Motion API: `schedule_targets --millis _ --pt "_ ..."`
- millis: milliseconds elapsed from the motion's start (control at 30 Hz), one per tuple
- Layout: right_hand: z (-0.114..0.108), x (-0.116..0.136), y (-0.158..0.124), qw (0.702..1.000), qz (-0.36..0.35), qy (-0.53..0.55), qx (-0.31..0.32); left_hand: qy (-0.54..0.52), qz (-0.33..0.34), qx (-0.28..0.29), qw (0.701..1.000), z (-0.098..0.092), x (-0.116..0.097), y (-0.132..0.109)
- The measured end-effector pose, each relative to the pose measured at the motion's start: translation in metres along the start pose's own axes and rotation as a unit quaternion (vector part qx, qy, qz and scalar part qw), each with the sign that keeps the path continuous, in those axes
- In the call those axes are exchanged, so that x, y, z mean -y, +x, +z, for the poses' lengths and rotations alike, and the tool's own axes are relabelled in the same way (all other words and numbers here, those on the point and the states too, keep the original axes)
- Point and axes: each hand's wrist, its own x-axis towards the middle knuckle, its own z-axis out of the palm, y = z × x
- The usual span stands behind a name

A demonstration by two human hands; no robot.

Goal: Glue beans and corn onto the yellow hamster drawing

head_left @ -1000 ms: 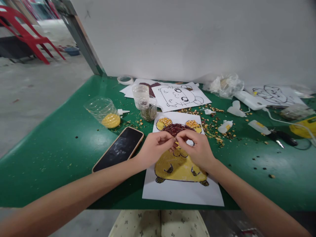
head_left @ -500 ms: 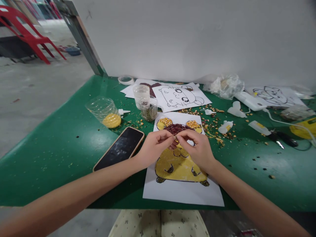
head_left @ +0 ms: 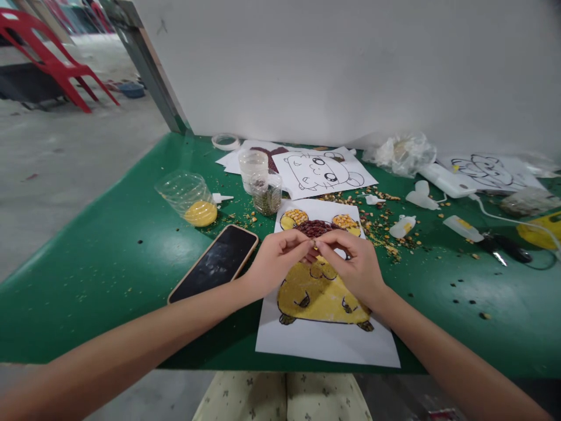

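My left hand point(head_left: 277, 262) and right hand point(head_left: 358, 262) are together, fingertips meeting above the animal picture point(head_left: 326, 345) – whether they pinch something tiny, I can't tell. The picture lies on the green table point(head_left: 109, 280), right of the phone point(head_left: 214, 263) – red beans point(head_left: 318, 228) cover its forehead above the yellow body point(head_left: 322, 303).

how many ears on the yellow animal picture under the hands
2: one ear beyond the left hand, the other ear beyond the right hand, with dark red beans between
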Motion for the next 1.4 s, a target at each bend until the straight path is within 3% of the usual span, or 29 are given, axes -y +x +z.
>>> schedule_targets --millis 733,1400 --pt "0.0028 -0.0039 -0.0029 0.993 -0.036 -0.115 -0.019 0.046 0.022 0.012 0.999 -0.0008 0.0037 0.0013" --pt "0.0029 -0.0018 -0.0019 0.997 -0.026 -0.064 -0.026 0.078 0.039 0.002 0.996 -0.0022 0.0031 0.0005"
